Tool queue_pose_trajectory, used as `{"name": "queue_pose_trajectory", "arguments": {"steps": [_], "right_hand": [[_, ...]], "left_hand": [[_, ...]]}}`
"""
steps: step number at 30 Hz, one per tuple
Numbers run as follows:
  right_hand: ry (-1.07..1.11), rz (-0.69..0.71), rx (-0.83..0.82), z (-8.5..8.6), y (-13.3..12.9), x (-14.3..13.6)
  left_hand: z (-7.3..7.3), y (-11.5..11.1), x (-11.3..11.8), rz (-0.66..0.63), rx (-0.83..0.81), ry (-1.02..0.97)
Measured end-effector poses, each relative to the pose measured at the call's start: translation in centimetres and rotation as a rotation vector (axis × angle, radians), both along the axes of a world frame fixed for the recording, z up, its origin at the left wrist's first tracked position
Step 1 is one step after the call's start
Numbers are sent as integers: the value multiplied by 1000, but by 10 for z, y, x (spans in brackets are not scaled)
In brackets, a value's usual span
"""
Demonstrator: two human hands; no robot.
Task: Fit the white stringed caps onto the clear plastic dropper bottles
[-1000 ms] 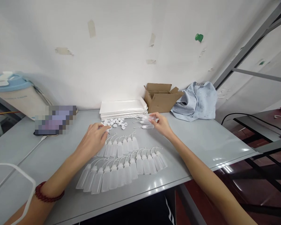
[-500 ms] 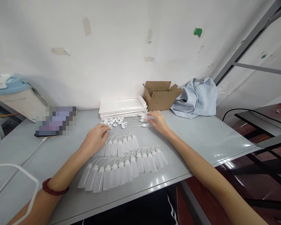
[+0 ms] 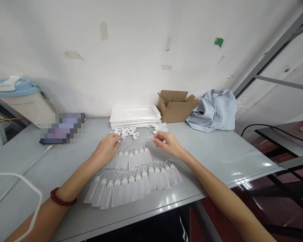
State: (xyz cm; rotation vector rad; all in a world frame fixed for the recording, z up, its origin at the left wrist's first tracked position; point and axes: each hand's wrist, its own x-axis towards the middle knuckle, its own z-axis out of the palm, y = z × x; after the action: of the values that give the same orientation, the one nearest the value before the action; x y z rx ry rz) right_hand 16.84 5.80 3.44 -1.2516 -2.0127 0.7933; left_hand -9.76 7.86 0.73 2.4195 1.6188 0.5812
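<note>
My left hand (image 3: 107, 148) is at the near left side of a pile of white caps (image 3: 129, 131), its fingertips pinched together on what looks like a white cap, mostly hidden. My right hand (image 3: 168, 144) is closed beyond the bottle rows; a thin white stem juts from its fingertips, and the small bottle it belongs to is largely covered by the fingers. Behind that hand lie a few more translucent bottles (image 3: 161, 127). Between my forearms, a front row of small squeeze bottles (image 3: 127, 190) and a shorter back row (image 3: 131, 159) lie flat, thin stems pointing away.
Against the wall stand a stack of white flat boxes (image 3: 135, 116), an open cardboard box (image 3: 178, 109) and a light blue cloth bag (image 3: 215, 109). A phone (image 3: 65, 129) with a white cable (image 3: 37, 161) lies at left, near a blue-lidded bin (image 3: 22, 101).
My right hand has drawn back toward me from the loose bottles, its fingers closing around one. My left hand stays by the caps, fingertips shifting slightly. The view has moved a little.
</note>
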Motion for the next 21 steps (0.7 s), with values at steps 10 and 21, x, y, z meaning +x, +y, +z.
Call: {"name": "queue_pose_trajectory", "arguments": {"steps": [10,21], "right_hand": [[-426,48,-91,-2,-14,-21],[-371,-30,-113,-6,-9,-21]], "left_hand": [[-8,2,-4,-84,61,8],[30,-22,15,90,75,-380]]}}
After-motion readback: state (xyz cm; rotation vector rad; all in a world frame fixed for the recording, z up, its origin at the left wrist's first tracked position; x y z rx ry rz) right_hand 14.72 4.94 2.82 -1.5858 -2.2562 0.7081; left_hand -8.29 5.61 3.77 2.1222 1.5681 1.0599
